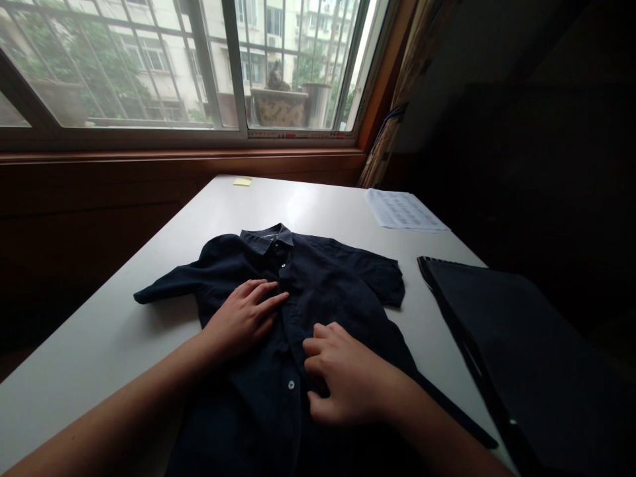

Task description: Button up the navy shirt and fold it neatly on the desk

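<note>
A dark navy short-sleeved button-up shirt (338, 281) lies front side up, its collar (263, 240) toward the window. Pale buttons run down its front, one of them (291, 384) between my hands. My left hand (243, 311) rests flat on the chest, fingers stretched out to the button placket below the collar. To the right of the placket is my right hand (342, 374), low over the shirt, with fingers curled and the thumb apart from them. I see nothing held in it. The shirt's lower end runs out of view.
The shirt lies on a white table (124, 338). At the right edge is a black folder-like item (507, 324), with printed sheets (405, 211) behind it. A yellow sticky note (242, 181) lies at the far edge. Beyond stand a barred window (238, 66) and a tied curtain (392, 132).
</note>
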